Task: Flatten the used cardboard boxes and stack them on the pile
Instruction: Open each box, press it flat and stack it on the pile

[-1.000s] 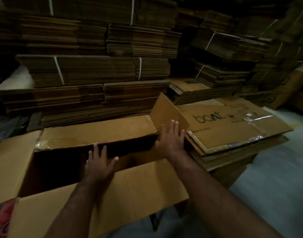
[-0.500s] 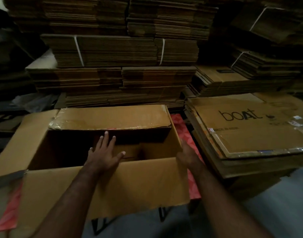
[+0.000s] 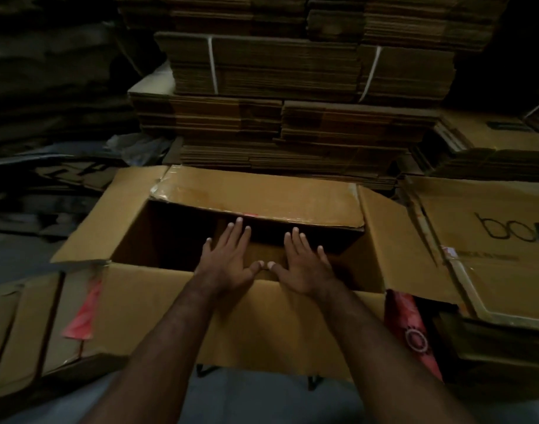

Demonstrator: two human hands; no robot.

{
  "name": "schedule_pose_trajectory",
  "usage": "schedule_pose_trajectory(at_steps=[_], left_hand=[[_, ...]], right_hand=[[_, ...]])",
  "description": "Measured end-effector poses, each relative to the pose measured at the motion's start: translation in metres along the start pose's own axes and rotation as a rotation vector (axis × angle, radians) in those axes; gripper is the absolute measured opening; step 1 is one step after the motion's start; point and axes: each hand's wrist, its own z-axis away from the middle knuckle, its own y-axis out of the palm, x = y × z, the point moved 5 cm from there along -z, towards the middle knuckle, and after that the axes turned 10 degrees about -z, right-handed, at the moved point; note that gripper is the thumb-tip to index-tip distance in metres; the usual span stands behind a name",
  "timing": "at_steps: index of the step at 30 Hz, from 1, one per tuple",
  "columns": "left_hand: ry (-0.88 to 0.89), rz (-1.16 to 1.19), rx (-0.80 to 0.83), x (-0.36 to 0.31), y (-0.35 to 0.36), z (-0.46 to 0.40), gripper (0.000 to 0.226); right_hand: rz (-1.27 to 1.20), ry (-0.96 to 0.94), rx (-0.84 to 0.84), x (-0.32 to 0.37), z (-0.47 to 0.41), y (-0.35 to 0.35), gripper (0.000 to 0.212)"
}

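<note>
Cardboard box (image 3: 262,325) sits open-topped, long axis running left to right. I see my left hand (image 3: 228,264) and right hand (image 3: 305,267) spread flat over its opening, gripping nothing.

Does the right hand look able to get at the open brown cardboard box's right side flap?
Probably yes: the right hand hovers open over the box, and nothing lies between it and the folded-out flap.

The open box (image 3: 182,304) sits before bundled stacks (image 3: 292,87), a flattened pile (image 3: 488,264) apparently touching its right.
</note>
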Motion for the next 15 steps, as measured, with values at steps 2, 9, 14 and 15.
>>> schedule_pose_trajectory(at_steps=[2,9,14,15], left_hand=[[0.002,0.002,-0.008,0.000,0.000,-0.003,0.089],[0.017,-0.019,-0.040,0.001,0.004,-0.005,0.092],[0.025,-0.013,-0.063,0.001,0.006,-0.008,0.093],[0.026,-0.019,-0.068,0.002,0.006,-0.009,0.093]], right_hand=[[-0.006,0.032,0.058,-0.004,-0.008,0.000,0.092],[0.086,-0.043,-0.226,0.006,-0.007,-0.020,0.098],[0.225,-0.040,-0.391,0.014,-0.036,-0.064,0.111],[0.245,-0.020,-0.397,0.014,-0.050,-0.078,0.113]])
